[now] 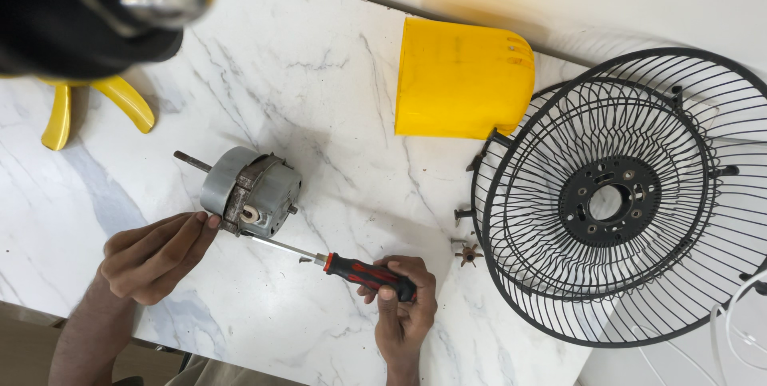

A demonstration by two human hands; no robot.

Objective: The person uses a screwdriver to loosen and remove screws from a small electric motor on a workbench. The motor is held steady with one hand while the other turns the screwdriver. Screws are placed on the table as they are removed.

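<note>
Here the right hand [403, 298] was closed around the red-and-black handle of a screwdriver [351, 268], whose thin metal shaft ran up and left until its tip met the lower side of a small grey electric motor [249, 191]. The exact spot where the tip touched was too small to make out. The left hand [152, 254] lay half curled with its fingertips [209, 220] pressed against the motor's lower left edge, steadying it rather than gripping it. Both forearms were cut off by the bottom of the frame. The motor lay on its side on the white marble table [319, 74], its shaft poking up and left.

Just right of the right hand sat a small dark fitting with short prongs [466, 252]; what kind of part it was could not be told. Beyond it lay two black wire fan guards [631, 194], one nested over the other, partly cut off by the right edge. Above the hands, a yellow plastic housing [462, 80] rested on the table near the far edge, just beside the guards. At the top left, yellow fan blades [124, 102] showed only in part, hidden under a dark, blurred object with a shiny metal piece [88, 10] very close to the camera, too out of focus to identify. A white cable [739, 326] curved in at the lower right corner.
</note>
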